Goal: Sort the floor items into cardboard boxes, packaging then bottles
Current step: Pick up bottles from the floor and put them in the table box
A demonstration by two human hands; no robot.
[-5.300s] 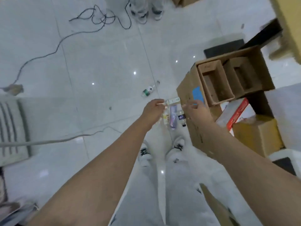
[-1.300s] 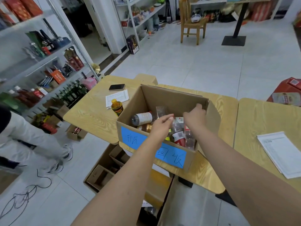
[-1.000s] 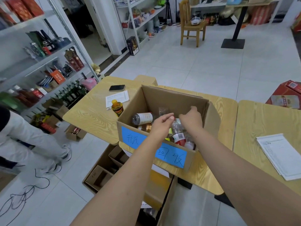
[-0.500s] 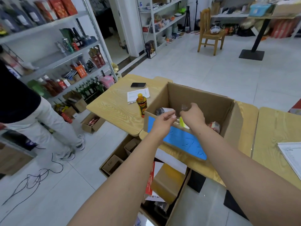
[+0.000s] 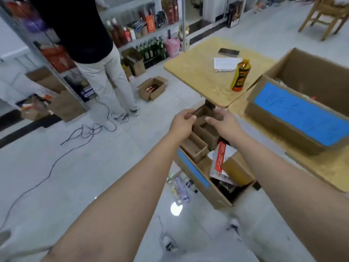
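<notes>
Both my hands hang empty in mid-air, side by side: my left hand (image 5: 182,122) and my right hand (image 5: 222,121), fingers loosely curled and apart. Right of them, on the wooden table (image 5: 198,76), stands the bottle box (image 5: 294,118) with its blue label. Directly under my hands, on the floor, sits the packaging box (image 5: 196,173) with a blue strip, holding smaller cartons and a red-and-white package (image 5: 220,159). Several clear plastic bottles (image 5: 182,187) lie on the tiles beside that box, close to my feet.
An orange bottle (image 5: 239,75), papers (image 5: 225,63) and a phone (image 5: 228,52) sit on the table. A person (image 5: 98,59) stands at the shelves at left. Black cables (image 5: 88,131) trail over the floor. A small open carton (image 5: 153,88) and a wooden chair (image 5: 324,17) stand farther off.
My hands came out of the bottle box, empty, and my view swung left and down. The box now lies to my right, with the floor box and bottles below.
</notes>
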